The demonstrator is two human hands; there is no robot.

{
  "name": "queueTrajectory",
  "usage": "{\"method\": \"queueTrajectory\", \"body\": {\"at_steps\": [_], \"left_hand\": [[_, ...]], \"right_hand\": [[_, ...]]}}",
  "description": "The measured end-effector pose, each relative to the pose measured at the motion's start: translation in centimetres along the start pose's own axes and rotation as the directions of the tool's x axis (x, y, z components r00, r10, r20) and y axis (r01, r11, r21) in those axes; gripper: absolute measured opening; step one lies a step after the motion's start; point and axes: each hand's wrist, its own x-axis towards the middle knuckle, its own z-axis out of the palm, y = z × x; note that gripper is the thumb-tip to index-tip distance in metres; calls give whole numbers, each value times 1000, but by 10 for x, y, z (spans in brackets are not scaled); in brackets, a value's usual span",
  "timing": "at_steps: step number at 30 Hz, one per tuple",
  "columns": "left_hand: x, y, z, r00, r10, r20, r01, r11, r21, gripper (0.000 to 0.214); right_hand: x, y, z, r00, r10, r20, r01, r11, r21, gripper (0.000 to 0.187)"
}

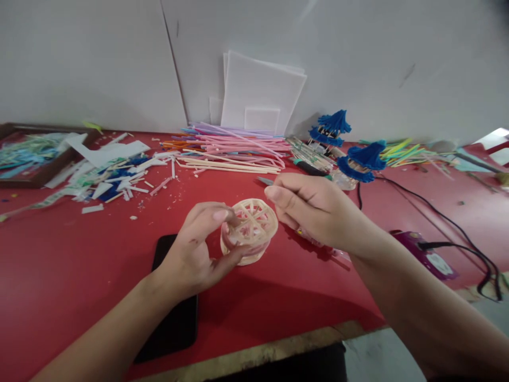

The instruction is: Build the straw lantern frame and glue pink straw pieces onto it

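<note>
My left hand is closed around the side of a small round openwork piece, thumb in front and fingers behind. The piece is cream and pink, with a spoked, wheel-like top facing up. Just to its right, my right hand is closed in a pinch, apart from the piece. From its finger side juts a pointed grey metal tip, seemingly of a slim tool whose rest the hand hides. Under the right hand lies a clear, pinkish object, mostly covered.
Pink, purple and cream sticks lie by the wall. White and blue scraps and a brown tray are left. Two blue-roofed models stand right, near a purple box with black cables. A black phone lies near the front edge.
</note>
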Motion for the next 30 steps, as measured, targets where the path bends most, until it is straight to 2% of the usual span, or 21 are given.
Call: {"method": "queueTrajectory", "body": {"at_steps": [1,3,6,8,12,14,16,18,21,26,30], "left_hand": [[0,0,0,1000,-1,-5,1,1000,9,95],[0,0,1,1000,5,-17,-4,1000,24,91],[-1,0,1,1000,7,-23,-6,1000,31,85],[-1,1,1,1000,-13,-19,13,1000,27,78],[-1,3,-1,998,-56,4,56,998,16,65],[-1,3,-1,998,-56,1,56,998,14,63],[-1,3,0,999,-52,-4,52,999,14,62],[-2,2,0,999,-49,3,49,999,16,63],[-3,1,0,999,-47,5,47,999,22,66],[-2,1,-1,998,-62,9,62,998,19,65],[-1,1,-1,999,-36,9,36,999,8,74]], "right_hand": [[1,2,0,1000,5,-3,-5,1000,21,43],[2,6,0,1000,4,10,-6,981,193,38],[4,10,-3,993,-22,117,-37,875,483,29],[4,10,-8,985,-13,172,-76,863,499,27],[6,8,-15,991,-1,135,-42,949,313,16],[9,9,-15,996,-36,82,22,986,163,7],[13,10,-15,994,-100,53,101,995,-19,6],[18,10,-13,980,-179,81,191,964,-186,12],[23,7,-11,948,-239,209,301,886,-352,15],[31,-5,-8,903,-169,395,373,763,-527,18],[36,-8,-4,868,-123,481,414,714,-564,24]]}}
